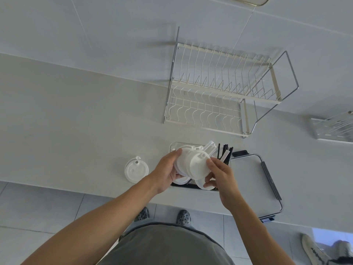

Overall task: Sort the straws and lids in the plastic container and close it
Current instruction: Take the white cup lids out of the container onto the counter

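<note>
**Both hands on a stack of lids above the container**

Standing at a pale grey surface (76,121). Left hand (167,174) and right hand (219,174) gripping between them a stack of white round plastic cup lids (191,165), held just over a clear rectangular plastic container (172,146). Left fingers (174,153) curled round the stack's 9 o'clock edge, thumb underneath; right fingers (212,162) closed on the 3 o'clock edge. More white lids lying inside the container at 6 o'clock of the stack. Thin black straws (224,152) leaning in the container's 3 o'clock side, with a few clear wide straws (209,148) sticking up at 12 o'clock. At 9 o'clock of the container, apart from it, a single translucent white lid (136,170) flat on the surface. At 3 o'clock, touching or just beside the container, the grey rectangular container cover with black clips (248,178). At 12 o'clock, well apart, a cream wire dish rack (219,88).
</note>
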